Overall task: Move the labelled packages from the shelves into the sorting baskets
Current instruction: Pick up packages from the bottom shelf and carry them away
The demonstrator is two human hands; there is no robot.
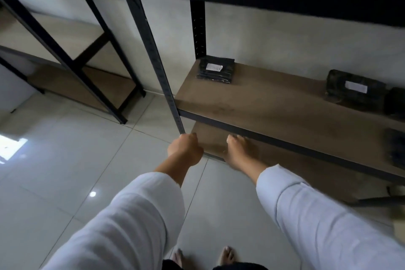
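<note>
Packages wrapped in black plastic lie on the brown board of the nearer shelving unit [252, 98], and we take the scene from left to right. At far left stands a second black metal rack [65, 55] with bare brown boards, on a pale tiled floor [65, 160]. Next comes our left hand [185, 149], its fingers curled into a fist round the foot of the unit's slanting black upright [153, 50]. Just beside it our right hand [240, 153] reaches under the shelf edge, over the bottom board; its fingers look loosely bent, and we cannot tell whether it holds anything. Both arms wear white sleeves [135, 215]. Up on the middle board, a flat labelled package [215, 69] lies in the back left corner against the rear post. Well apart to the right sits a second labelled package [355, 90], with a dark one [395, 103] touching its right side at the frame edge.
</note>
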